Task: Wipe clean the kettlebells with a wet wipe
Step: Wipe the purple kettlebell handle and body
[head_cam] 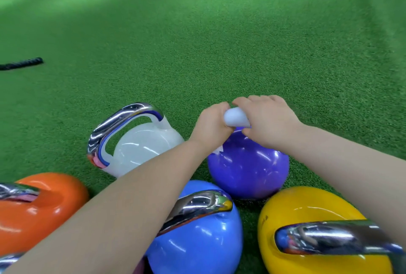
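- The left hand [212,123] grips the handle on top of the purple kettlebell [248,170]
- The right hand [267,120] curls round the wipe [236,117] wrapped on that handle
- Best to hold it steady and rub all round
- No writing can be read

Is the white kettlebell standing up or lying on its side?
Standing upright. The white kettlebell rests on the green turf with its chrome handle arching over the top.
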`<state>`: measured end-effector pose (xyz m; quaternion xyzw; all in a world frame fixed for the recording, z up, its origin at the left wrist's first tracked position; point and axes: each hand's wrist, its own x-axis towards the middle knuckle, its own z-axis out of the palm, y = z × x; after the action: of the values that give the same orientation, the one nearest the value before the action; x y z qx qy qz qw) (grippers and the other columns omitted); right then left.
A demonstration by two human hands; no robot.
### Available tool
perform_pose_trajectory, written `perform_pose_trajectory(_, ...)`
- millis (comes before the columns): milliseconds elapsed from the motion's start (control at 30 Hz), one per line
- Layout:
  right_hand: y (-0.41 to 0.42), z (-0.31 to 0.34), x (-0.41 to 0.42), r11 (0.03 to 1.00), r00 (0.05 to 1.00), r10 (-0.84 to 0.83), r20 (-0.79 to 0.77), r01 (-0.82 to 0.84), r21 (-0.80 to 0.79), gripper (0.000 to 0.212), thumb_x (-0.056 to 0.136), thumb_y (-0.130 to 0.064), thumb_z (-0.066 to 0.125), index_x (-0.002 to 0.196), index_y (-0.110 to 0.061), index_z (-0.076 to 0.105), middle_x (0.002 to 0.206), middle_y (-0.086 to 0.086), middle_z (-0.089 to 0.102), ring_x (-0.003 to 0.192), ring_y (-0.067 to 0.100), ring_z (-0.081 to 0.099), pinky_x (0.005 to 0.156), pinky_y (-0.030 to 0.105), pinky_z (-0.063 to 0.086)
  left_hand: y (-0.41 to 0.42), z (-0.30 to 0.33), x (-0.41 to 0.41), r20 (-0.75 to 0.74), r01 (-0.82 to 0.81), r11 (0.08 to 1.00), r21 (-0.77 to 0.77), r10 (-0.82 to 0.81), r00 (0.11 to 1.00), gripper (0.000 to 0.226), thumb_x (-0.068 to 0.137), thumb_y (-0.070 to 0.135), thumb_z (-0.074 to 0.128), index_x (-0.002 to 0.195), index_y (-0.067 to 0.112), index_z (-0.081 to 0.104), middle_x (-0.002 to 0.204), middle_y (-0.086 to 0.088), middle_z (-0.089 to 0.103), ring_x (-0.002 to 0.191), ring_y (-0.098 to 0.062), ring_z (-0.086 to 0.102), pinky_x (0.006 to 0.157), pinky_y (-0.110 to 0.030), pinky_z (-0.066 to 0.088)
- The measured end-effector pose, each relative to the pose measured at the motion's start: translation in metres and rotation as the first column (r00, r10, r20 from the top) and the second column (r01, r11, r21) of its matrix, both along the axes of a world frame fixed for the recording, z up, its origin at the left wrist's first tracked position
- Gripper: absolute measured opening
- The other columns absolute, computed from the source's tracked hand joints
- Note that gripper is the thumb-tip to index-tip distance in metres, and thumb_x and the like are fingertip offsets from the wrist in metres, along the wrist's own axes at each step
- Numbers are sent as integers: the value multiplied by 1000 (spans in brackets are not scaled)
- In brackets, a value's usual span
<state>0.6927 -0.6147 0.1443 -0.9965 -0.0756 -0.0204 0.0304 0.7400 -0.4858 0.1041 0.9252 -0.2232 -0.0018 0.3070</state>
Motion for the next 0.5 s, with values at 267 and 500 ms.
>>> perform_pose_trajectory(267, 18, 0, 3, 987, 988, 153, 28, -154, 45, 49, 82, -39, 60, 127, -28, 43, 127, -6, 51, 119, 20, 45, 105, 34, 24, 10, -16, -2, -255, -98, 937, -335, 10, 967, 27, 71, 3, 70, 84, 23, 56, 85, 3, 61, 82, -13, 56, 67, -21, 43)
perform_pose_trajectory(500, 33, 6, 18, 986, 983, 158, -94, -163, -43, 28, 94, -39, 43, 116, -25, 55, 117, -2, 58, 116, 20, 51, 113, 39, 15, 20, -21, 2, -270, -51, 974, -221, -11, 963, 28, 81, 15, 59, 66, 31, 42, 68, 17, 48, 69, -2, 44, 58, -14, 36)
